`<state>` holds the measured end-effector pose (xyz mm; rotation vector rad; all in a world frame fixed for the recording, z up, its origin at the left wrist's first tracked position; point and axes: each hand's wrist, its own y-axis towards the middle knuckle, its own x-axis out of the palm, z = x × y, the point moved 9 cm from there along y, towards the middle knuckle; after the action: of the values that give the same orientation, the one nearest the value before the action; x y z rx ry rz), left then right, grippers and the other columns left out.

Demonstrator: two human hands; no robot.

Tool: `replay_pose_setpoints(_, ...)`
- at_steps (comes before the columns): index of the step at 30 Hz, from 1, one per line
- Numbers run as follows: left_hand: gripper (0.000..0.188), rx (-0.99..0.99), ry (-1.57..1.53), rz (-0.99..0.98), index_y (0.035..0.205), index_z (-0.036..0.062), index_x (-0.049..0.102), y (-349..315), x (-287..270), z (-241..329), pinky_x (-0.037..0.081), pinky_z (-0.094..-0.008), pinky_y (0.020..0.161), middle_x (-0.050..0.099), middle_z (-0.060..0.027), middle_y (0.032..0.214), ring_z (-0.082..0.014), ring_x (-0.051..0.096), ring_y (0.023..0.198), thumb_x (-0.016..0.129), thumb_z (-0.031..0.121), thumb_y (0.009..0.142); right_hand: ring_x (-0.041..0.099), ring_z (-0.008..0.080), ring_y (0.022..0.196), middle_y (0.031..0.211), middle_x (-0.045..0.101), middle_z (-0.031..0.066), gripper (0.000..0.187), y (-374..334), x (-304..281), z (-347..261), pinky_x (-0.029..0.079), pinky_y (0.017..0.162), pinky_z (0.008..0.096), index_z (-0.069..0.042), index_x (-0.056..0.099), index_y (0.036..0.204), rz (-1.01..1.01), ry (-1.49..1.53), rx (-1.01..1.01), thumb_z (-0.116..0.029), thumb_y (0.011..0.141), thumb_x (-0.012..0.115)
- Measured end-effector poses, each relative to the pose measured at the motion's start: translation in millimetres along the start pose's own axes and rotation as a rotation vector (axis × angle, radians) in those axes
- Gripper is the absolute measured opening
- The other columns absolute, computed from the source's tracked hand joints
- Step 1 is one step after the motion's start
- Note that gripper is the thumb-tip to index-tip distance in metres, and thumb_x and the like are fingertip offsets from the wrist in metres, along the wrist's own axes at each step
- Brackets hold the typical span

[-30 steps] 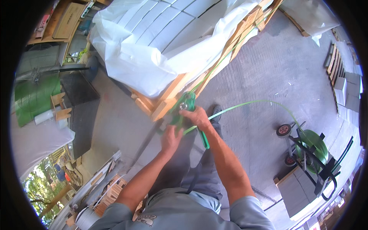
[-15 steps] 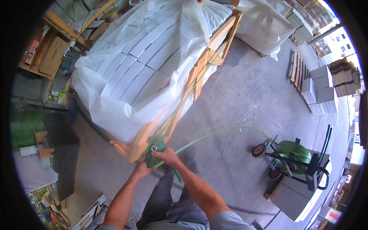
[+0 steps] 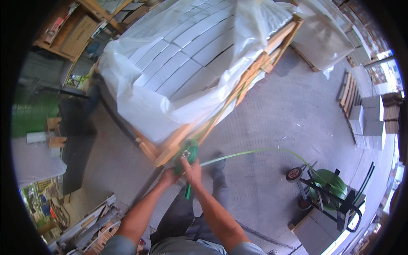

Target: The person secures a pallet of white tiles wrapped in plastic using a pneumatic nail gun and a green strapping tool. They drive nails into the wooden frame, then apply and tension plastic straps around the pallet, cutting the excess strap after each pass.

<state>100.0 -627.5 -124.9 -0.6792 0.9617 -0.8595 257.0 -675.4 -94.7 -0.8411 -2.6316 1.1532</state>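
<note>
A green strapping tool (image 3: pixel 189 152) with a round metal part is held at the near corner of a wooden crate (image 3: pixel 173 149). My left hand (image 3: pixel 170 176) is closed round its lower left side, fingers partly hidden. From the right, my right hand (image 3: pixel 194 170) grips it, thumb near the metal part. One green strap (image 3: pixel 238 154) arcs from the tool toward a reel of green strap (image 3: pixel 330 183) at right. Another stretch of strap lies along the crate's right side. A short green piece (image 3: pixel 187 191) sticks out below my hands, over my leg.
White boxes (image 3: pixel 182 70) under clear plastic film (image 3: pixel 148 123) fill the crate. The reel stands on a black wheeled cart (image 3: pixel 346 202). A wooden pallet (image 3: pixel 349 91) and stacked white boxes (image 3: pixel 369 119) are at far right. A dark panel (image 3: pixel 74 148) stands at left.
My view has turned, so the crate and cart sit farther right in the picture. Both hands still hold the tool at the crate's corner. The short green piece now hangs more upright.
</note>
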Motion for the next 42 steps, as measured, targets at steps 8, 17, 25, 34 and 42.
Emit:
replay_pose_setpoints(8, 0.031, 0.131, 0.152, 0.244, 0.099, 0.0092, 0.067, -9.1, -9.1, 12.4, 0.05, -0.0456, 0.073, 0.068, -0.0174, 0.089, -0.0365, 0.065, 0.085, 0.065, 0.034, 0.081, 0.065, 0.0272, 0.094, 0.103, 0.067, 0.0173, 0.059, 44.8, -6.8, -31.9, 0.048, 0.084, 0.0385, -0.002, 0.061, 0.115, -0.733, -0.419, -0.172, -0.051, 0.083, 0.064)
replay_pose_setpoints(17, 0.033, 0.218, 0.273, 0.37, 0.095, 0.0054, 0.068, 15.8, 8.8, 0.4, 0.052, -0.0457, 0.068, 0.067, -0.0195, 0.08, -0.0383, 0.066, 0.078, 0.068, 0.034, 0.077, 0.064, 0.0269, 0.089, 0.102, 0.064, 0.0177, 0.055, -12.5, -10.6, 8.0, 0.05, 0.077, 0.0395, 0.001, 0.05, 0.123, -0.178, -0.178, -0.233, -0.029, 0.082, 0.068)
replay_pose_setpoints(25, 0.032, 0.163, 0.048, 0.432, 0.088, 0.0054, 0.069, 23.2, 20.9, -10.9, 0.052, -0.0466, 0.066, 0.067, -0.0189, 0.076, -0.0399, 0.065, 0.074, 0.068, 0.036, 0.078, 0.067, 0.0383, 0.075, 0.08, 0.064, 0.0235, 0.025, 41.6, -39.9, 13.2, 0.051, 0.064, 0.0479, 0.002, 0.061, 0.097, -0.345, -0.564, -0.214, -0.019, 0.085, 0.056)
replay_pose_setpoints(34, 0.03, 0.1, 0.045, 0.405, 0.091, 0.0045, 0.066, 4.8, 15.6, 10.0, 0.05, -0.0453, 0.066, 0.066, -0.0216, 0.082, -0.0407, 0.064, 0.077, 0.067, 0.032, 0.079, 0.065, 0.0276, 0.057, 0.061, 0.063, 0.0155, 0.024, 88.2, -65.7, 34.7, 0.053, 0.053, 0.0413, 0.0, 0.065, 0.069, -0.871, -1.129, -0.11, -0.019, 0.081, 0.057)
replay_pose_setpoints(42, 0.038, 0.01, 0.124, 0.368, 0.089, 0.0064, 0.069, 22.5, 15.7, 0.5, 0.051, -0.0466, 0.068, 0.066, -0.0215, 0.08, -0.0406, 0.065, 0.078, 0.067, 0.043, 0.078, 0.065, 0.0351, 0.066, 0.067, 0.064, 0.0197, 0.02, -10.4, -40.5, 71.2, 0.051, 0.061, 0.0466, 0.001, 0.064, 0.078, 0.002, -0.327, -0.2, -0.02, 0.079, 0.064)
